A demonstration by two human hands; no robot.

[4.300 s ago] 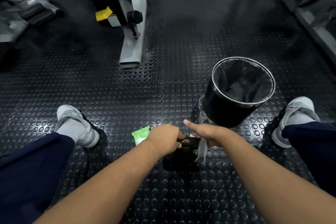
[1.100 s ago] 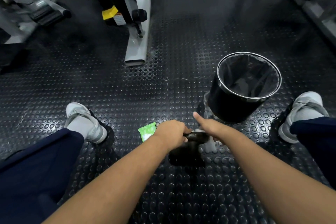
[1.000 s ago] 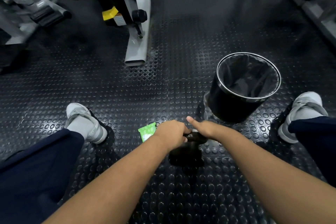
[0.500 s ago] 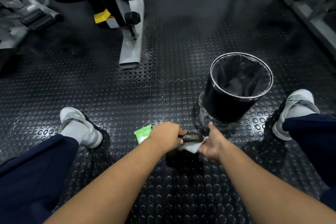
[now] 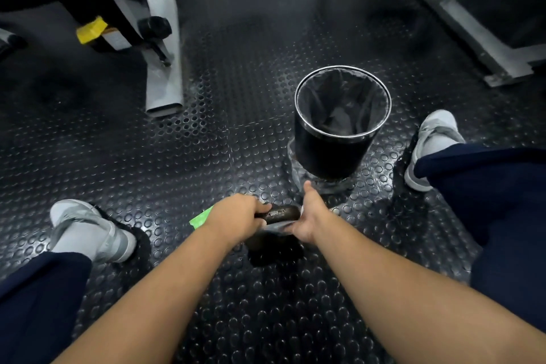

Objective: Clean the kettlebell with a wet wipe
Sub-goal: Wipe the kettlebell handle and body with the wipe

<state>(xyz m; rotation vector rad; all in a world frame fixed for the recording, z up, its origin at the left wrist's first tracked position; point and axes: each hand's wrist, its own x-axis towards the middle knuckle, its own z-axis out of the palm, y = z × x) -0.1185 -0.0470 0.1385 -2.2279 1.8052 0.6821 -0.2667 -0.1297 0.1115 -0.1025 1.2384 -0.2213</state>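
Note:
A black kettlebell [image 5: 276, 241] stands on the studded rubber floor between my feet. My left hand [image 5: 236, 216] grips the left end of its handle [image 5: 280, 212]. My right hand [image 5: 310, 214] is at the handle's right end, thumb pointing away from me, and holds a white wet wipe [image 5: 276, 226] under the handle against the bell. Most of the wipe is hidden by that hand. A green wipe packet [image 5: 201, 217] lies on the floor just left of my left hand, partly covered by it.
A black bin [image 5: 339, 124] with a dark liner stands just beyond the kettlebell on the right. My shoes [image 5: 88, 230] [image 5: 431, 139] sit on either side. A grey gym machine leg [image 5: 162, 68] is at far left, a metal frame [image 5: 472, 23] at far right.
My right hand has moved from on top of the handle's right end down beneath it, carrying the wipe under the handle. The left hand has kept its grip.

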